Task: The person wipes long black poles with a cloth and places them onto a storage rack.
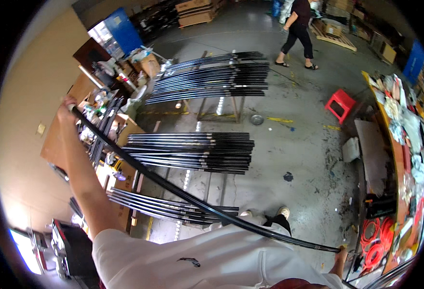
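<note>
A long glossy black pole (150, 175) runs slantwise across in front of my body, from upper left to lower right. My left hand (67, 107), arm stretched far out, is wrapped round its upper left end. Near the pole's other end, low on the right, my right hand (340, 255) is closed on it, small and partly hidden. Beneath and beyond the pole, a bundle of similar black poles (231, 159) lies on a stand. Nearer my body is a smaller row of poles (173, 206), partly covered by the held one.
Farther off, more poles (212, 77) rest on a metal stand. On the right stand a cluttered workbench (383, 115), a red stool (337, 105) and coiled red hose (376, 241). Cardboard boxes and clutter line the left wall. A person (299, 29) walks at the back.
</note>
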### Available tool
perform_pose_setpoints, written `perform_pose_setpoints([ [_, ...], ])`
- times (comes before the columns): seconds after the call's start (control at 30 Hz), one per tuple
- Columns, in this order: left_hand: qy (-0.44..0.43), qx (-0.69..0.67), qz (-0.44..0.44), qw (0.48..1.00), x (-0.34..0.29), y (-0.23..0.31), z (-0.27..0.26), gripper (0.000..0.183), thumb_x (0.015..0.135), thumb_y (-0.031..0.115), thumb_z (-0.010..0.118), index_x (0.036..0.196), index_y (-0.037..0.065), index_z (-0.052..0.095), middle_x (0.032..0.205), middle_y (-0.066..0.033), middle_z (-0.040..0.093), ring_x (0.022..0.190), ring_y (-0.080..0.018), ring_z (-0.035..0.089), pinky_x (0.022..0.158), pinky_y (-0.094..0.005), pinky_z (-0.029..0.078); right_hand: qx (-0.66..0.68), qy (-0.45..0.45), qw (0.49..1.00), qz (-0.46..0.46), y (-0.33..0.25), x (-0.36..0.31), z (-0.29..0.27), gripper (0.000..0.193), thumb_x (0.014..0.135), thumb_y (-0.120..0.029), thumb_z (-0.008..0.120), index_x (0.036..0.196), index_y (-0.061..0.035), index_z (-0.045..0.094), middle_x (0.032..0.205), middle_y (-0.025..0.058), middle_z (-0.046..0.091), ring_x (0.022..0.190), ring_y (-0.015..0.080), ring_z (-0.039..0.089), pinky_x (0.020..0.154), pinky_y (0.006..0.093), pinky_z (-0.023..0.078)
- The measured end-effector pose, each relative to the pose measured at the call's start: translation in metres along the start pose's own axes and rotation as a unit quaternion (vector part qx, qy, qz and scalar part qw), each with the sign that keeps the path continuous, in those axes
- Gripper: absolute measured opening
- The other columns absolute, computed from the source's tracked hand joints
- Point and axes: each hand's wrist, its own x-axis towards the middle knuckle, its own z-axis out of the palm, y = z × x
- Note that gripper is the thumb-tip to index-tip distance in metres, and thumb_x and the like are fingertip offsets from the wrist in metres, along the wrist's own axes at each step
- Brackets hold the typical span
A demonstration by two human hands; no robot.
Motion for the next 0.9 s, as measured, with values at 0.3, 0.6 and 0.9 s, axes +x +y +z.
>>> perform_pose_setpoints([
  [0.3, -0.005, 0.208, 0.090, 0.974, 0.046, 0.011, 0.015, 0.035, 0.099, 0.027, 0.031, 0.104, -0.005, 0.044, 0.074, -0.0066, 0.045, 0.067, -0.0159, 0.046, 0.062, -0.0279, 0.047, -0.322, 0.028, 0.902, -0.288, -0.049, -0.036, 0.017, 0.010, 0.073, -0.004, 0.046, 0.073, -0.0013, 0.055, 0.066, 0.0228, 0.054, 0.059, 0.0333, 0.053, 0.056, 0.0387, 0.041],
  [0.6, 0.224, 0.259, 0.303, 0.889, 0.045, 0.090, 0.013, 0.048, 0.097, 0.035, 0.025, 0.116, -0.003, 0.047, 0.113, -0.0198, 0.054, 0.107, -0.0349, 0.053, 0.096, -0.0464, 0.045, -0.267, 0.159, 0.907, -0.284, -0.024, -0.057, -0.062, 0.005, 0.078, 0.000, 0.055, 0.079, 0.0039, 0.055, 0.073, 0.0130, 0.052, 0.064, 0.0264, 0.052, 0.059, 0.0375, 0.043],
  [0.9, 0.120, 0.613, 0.251, 0.739, -0.045, -0.136, -0.001, 0.027, 0.085, 0.034, 0.052, 0.082, 0.009, 0.063, 0.062, 0.0004, 0.050, 0.051, -0.0117, 0.045, 0.047, -0.0263, 0.038, -0.265, 0.023, 0.908, -0.324, -0.120, -0.074, 0.062, 0.016, 0.062, 0.001, 0.059, 0.076, 0.0026, 0.050, 0.078, 0.0205, 0.054, 0.076, 0.0416, 0.052, 0.065, 0.0440, 0.042],
])
